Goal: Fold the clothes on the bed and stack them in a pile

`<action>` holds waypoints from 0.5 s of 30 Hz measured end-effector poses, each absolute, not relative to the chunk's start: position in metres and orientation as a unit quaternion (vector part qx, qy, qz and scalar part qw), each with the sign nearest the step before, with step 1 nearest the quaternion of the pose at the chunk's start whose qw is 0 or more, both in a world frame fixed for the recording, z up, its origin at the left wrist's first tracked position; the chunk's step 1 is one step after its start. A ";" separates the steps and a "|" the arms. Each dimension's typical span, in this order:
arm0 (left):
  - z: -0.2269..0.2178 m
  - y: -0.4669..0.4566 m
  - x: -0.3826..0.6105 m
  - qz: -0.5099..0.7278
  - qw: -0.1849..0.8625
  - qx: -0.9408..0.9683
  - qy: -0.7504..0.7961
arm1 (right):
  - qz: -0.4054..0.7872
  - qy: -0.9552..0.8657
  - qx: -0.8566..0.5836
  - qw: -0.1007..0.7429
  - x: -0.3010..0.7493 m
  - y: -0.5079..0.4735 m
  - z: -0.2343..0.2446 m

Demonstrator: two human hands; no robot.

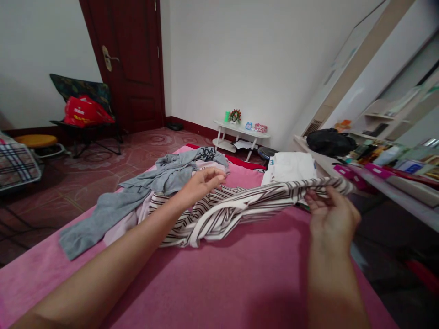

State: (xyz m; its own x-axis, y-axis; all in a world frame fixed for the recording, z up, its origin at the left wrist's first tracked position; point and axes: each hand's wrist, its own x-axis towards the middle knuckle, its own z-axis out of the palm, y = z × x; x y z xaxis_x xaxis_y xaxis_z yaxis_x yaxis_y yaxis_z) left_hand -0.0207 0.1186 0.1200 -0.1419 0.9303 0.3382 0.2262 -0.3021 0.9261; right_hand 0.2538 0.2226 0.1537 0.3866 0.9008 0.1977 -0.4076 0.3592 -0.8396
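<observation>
A white garment with dark stripes (236, 205), looking like a shirt, lies twisted across the middle of the pink bed cover. In my right hand (332, 214) one end of it is gripped between thumb and fingers and lifted off the bed. My left hand (207, 180) hovers over the shirt's far side, loosely curved with the thumb a little apart from the fingers, and no cloth shows in it. A crumpled grey garment (171, 171) with dark lettering lies to the left, over a pale pink cloth (120, 227).
Folded white clothes (293, 165) sit at the bed's far right corner. Along the right runs a cluttered dresser with a black bag (331, 141). Beyond the bed are a small white table (242, 130) and a folding chair bearing a red bag (85, 111).
</observation>
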 end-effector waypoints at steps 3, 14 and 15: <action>0.121 0.109 -0.010 0.415 0.322 0.701 0.483 | 0.423 -0.221 -0.316 0.820 0.267 0.231 0.154; 0.089 0.102 0.006 0.092 0.187 0.818 0.536 | 0.354 -0.205 -0.254 0.876 0.275 0.237 0.149; 0.089 0.102 0.007 0.093 0.184 0.816 0.540 | 0.356 -0.211 -0.260 0.872 0.274 0.236 0.149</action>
State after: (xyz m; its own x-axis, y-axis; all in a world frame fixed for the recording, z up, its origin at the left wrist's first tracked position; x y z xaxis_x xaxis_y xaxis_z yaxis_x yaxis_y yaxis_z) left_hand 0.0065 0.1023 0.0894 0.4003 0.9152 -0.0464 0.8465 -0.3499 0.4013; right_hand 0.2737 0.2356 0.1487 0.6574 0.7308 0.1836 -0.5113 0.6116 -0.6038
